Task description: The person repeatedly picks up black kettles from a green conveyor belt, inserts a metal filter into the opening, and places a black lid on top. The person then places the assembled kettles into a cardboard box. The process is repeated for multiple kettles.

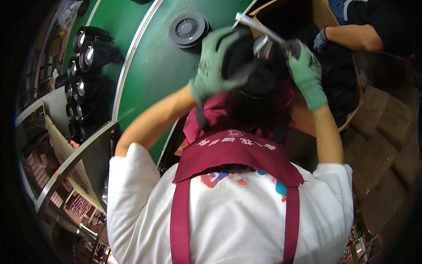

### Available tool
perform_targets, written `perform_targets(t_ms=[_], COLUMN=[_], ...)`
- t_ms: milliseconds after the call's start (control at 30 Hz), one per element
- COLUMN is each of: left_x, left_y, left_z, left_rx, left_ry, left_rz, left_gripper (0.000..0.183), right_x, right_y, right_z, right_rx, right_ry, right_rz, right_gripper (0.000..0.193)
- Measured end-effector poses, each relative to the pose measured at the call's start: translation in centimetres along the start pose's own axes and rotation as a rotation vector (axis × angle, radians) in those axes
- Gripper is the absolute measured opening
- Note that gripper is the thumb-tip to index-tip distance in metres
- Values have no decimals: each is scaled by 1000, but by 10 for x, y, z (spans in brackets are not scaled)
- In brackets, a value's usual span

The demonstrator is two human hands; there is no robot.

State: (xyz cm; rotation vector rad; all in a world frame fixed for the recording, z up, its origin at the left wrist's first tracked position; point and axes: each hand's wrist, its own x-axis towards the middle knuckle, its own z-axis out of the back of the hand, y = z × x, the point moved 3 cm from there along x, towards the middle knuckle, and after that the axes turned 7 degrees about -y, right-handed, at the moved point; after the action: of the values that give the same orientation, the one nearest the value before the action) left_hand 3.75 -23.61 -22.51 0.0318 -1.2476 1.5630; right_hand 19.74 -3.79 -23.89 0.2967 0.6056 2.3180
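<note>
My left hand (213, 66), in a green glove, curls its fingers round the side of a dark black part with a round face (259, 83), held just in front of my apron. Motion smears the thumb and part of the piece. My right hand (303, 66), also gloved in green, is closed round the dark end of a silver rod-shaped tool (263, 30). The tool slants up to the left, over the black part, its far end short and thicker. A shiny metal bit (263, 47) shows under the rod; I cannot tell what it belongs to.
A round black ribbed disc (189, 29) lies on the green bench (151, 66). Several black lamp-like housings (90, 55) stand along the left, beyond a pale rail. At right are an open carton (358, 88) holding dark parts, a co-worker's arm (356, 37) and stacked brown boxes (382, 145).
</note>
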Motion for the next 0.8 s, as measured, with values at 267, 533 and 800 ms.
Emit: perform_targets(t_ms=[267,533,800], left_x=[-63,-66,-37], left_y=[-88,23,163], left_z=[38,229,239], left_rx=[5,-590,-803], left_ry=[299,-748,-700], left_rz=[-146,887,1244], left_gripper=[75,58,79], right_x=[144,124,142], right_y=[35,125,287], right_z=[-192,-142,-184], right_rx=[167,779,1015], right_ry=[-115,165,615], right_rz=[244,325,39], right_gripper=[48,66,48])
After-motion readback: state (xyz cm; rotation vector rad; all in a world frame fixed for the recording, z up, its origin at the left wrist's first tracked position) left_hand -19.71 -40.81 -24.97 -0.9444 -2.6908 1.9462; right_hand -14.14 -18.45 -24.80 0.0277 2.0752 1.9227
